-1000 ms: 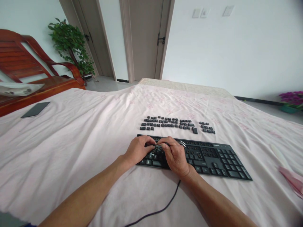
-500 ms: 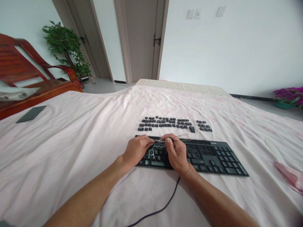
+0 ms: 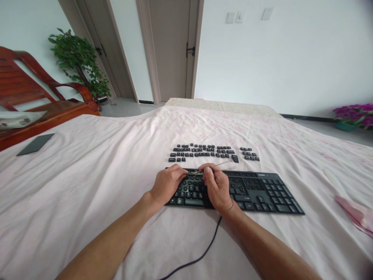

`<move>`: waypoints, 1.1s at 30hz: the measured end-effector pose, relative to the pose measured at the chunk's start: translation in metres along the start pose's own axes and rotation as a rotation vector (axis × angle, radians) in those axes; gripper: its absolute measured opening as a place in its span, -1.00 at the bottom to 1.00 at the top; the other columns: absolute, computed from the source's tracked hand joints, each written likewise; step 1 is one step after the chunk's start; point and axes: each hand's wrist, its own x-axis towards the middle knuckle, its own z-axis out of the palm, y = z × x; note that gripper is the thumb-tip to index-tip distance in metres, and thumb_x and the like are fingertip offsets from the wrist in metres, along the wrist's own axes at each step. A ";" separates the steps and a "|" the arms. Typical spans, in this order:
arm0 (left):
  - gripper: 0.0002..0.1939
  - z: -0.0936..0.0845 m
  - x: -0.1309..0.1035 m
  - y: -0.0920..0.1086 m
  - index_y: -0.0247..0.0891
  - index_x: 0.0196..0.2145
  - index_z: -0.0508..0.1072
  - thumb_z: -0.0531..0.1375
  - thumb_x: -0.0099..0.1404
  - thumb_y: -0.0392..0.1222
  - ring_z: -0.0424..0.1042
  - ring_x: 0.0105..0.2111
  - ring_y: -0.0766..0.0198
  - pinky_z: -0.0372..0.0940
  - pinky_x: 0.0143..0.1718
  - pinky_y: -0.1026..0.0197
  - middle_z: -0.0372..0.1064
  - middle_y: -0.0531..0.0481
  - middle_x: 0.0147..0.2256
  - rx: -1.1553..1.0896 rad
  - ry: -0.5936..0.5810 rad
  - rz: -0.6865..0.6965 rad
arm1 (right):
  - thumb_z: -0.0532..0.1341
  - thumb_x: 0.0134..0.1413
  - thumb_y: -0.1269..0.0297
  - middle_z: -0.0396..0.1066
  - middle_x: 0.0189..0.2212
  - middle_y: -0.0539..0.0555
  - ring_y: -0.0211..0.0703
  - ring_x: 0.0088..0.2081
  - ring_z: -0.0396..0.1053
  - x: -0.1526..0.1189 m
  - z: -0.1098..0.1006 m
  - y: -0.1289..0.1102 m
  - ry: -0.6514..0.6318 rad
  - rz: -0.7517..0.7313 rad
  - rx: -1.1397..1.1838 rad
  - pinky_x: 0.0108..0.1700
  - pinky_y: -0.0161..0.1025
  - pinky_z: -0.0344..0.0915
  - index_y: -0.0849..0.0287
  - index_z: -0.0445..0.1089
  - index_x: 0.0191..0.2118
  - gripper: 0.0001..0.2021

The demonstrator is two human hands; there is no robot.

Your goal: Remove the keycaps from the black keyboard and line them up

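Note:
A black keyboard (image 3: pixel 260 197) lies on the cloth, with many keycaps off its left and middle parts and bare round key seats showing. In my right hand (image 3: pixel 217 187) is a wire keycap puller (image 3: pixel 199 171), its handle mostly hidden by the closed fingers. One wire end points left over the upper rows; the other loop sticks out to the right. My left hand (image 3: pixel 168 183) rests at the keyboard's upper left corner, thumb and fingertips pinched together beside the puller's tip. Whatever they pinch is too small to tell. Loose black keycaps (image 3: pixel 235 158) lie in rows beyond the keyboard.
A black cable (image 3: pixel 205 252) runs from below the keyboard toward me. On the pale floral cloth (image 3: pixel 122 163) a dark flat phone-like slab (image 3: pixel 36 144) lies far left, a pink cloth (image 3: pixel 355 213) at right. A wooden chair (image 3: pixel 43 89) stands at left.
The puller's left tip has shifted slightly above the upper key rows, and its wires sit at a slightly different angle. My left hand stays pinched at the same corner. The view has shifted slightly.

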 end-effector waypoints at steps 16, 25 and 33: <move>-0.82 0.002 0.003 -0.001 -0.14 -0.16 0.52 0.21 0.26 -0.22 0.44 -0.21 0.24 0.33 -0.15 0.22 0.44 0.04 -0.22 -0.020 -0.064 0.001 | 0.02 0.31 0.10 0.15 -0.65 -0.09 -0.30 -0.60 0.14 0.009 -0.017 -0.010 0.050 0.049 0.073 -0.51 -0.33 0.09 0.18 0.41 -0.24 -0.69; -0.81 0.002 0.001 -0.004 -0.16 -0.27 0.57 0.13 0.33 -0.19 0.45 -0.23 0.26 0.33 -0.12 0.20 0.46 0.01 -0.24 -0.211 -0.020 -0.004 | 0.02 0.30 0.06 0.14 -0.65 -0.09 -0.30 -0.61 0.12 0.012 -0.028 -0.002 -0.031 0.065 0.047 -0.55 -0.35 0.08 0.19 0.41 -0.23 -0.67; -0.87 -0.001 0.000 -0.012 -0.17 -0.25 0.56 0.24 0.23 -0.24 0.43 -0.20 0.26 0.33 -0.10 0.20 0.45 0.02 -0.22 -0.301 -0.041 0.033 | 0.03 0.29 0.08 0.14 -0.63 -0.08 -0.31 -0.60 0.13 0.005 -0.042 0.009 -0.072 0.068 0.002 -0.56 -0.36 0.09 0.19 0.42 -0.23 -0.68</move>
